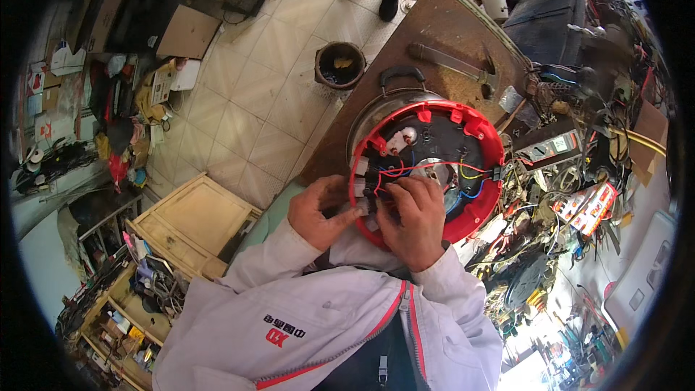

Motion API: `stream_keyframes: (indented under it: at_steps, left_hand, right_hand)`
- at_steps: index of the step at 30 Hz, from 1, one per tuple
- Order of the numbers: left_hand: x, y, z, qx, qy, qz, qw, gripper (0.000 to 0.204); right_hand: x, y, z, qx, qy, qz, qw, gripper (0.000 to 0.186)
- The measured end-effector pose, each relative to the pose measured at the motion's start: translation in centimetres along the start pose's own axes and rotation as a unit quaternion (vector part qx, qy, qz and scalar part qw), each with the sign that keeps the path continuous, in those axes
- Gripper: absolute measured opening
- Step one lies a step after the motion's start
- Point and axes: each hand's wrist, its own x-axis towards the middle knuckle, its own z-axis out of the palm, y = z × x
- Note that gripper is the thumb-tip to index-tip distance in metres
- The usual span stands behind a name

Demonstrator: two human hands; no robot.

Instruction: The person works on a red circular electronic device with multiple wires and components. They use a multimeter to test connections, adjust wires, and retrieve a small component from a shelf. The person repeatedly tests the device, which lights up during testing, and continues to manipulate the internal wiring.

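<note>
Twelve o'clock from the half-curled right hand (415, 219) lies the round red housing (494, 143), where its fingers reach inside; the left hand (316, 211), also curled, is by the eight-o'clock rim, and what they pinch I cannot tell from here. At three o'clock clutter (523, 275) crowds close; at ten the brown table (434, 25) ends and tiled floor (242, 119) begins.

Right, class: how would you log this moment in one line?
left hand: at red housing rim | right hand: near wires | hammer: on table
</note>
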Motion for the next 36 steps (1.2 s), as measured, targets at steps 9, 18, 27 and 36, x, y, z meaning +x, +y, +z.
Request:
stream_keyframes:
  at_steps: [9,18,27,36]
  left_hand:
    - [0.6,2.1,-0.1,0.196,0.030,0.132,0.971,0.059]
    - [1.7,3.0,0.7,0.360,0.079,0.397,0.841,0.039]
    - [5.3,4.5,1.0,0.378,-0.066,0.519,0.764,0.033]
    - [8.2,4.0,0.8,0.338,-0.175,0.507,0.773,0.021]
  right_hand:
    - [-1.1,0.2,2.6,0.000,0.064,-0.026,0.998,0.030]
    - [-3.0,0.5,3.2,0.033,0.152,0.000,0.988,0.025]
    - [-3.4,1.2,2.7,0.099,0.172,-0.031,0.980,0.016]
    - [-3.8,0.6,2.6,0.096,0.245,-0.022,0.965,0.016]
